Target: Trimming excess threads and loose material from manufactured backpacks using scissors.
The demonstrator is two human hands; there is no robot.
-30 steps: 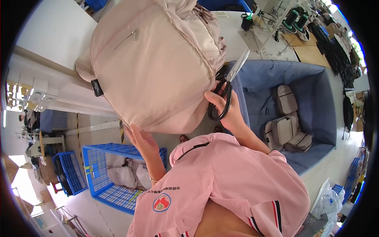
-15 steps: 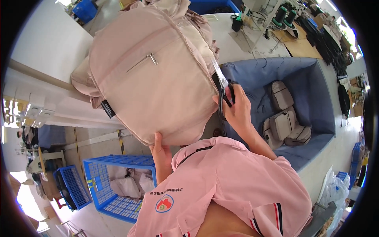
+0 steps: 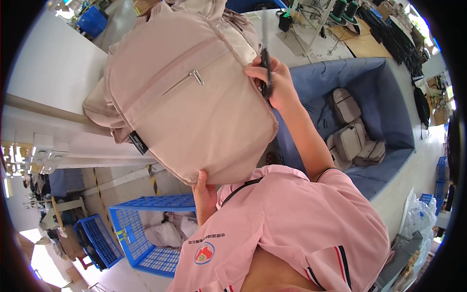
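The blue-grey bin [image 3: 316,90] on the right holds several grey pouches [image 3: 349,141], bunched together. At lower left, a blue crate [image 3: 155,201] contains pale fabric [image 3: 163,236]; a smaller crate [image 3: 104,238] just beside it holds something dark. Another blue container [image 3: 255,5] shows at the top edge.

Beyond the bag's right side, the white table [image 3: 287,56] carries a black cup [image 3: 285,23] and dark green spools [image 3: 339,9]. The right forearm crosses in front of the bin, and the shirt [image 3: 301,219] hides part of the crate.

The beige bag [image 3: 204,112] is in front of the person, its zip pull [image 3: 197,76] facing up. The left grip [image 3: 205,194] holds its lower edge, thumb on top. The right grip [image 3: 275,80] is closed around black-handled scissors [image 3: 265,73], blades up and blurred; its fingertips overlap the bag's right edge, though I cannot tell whether they pinch it.
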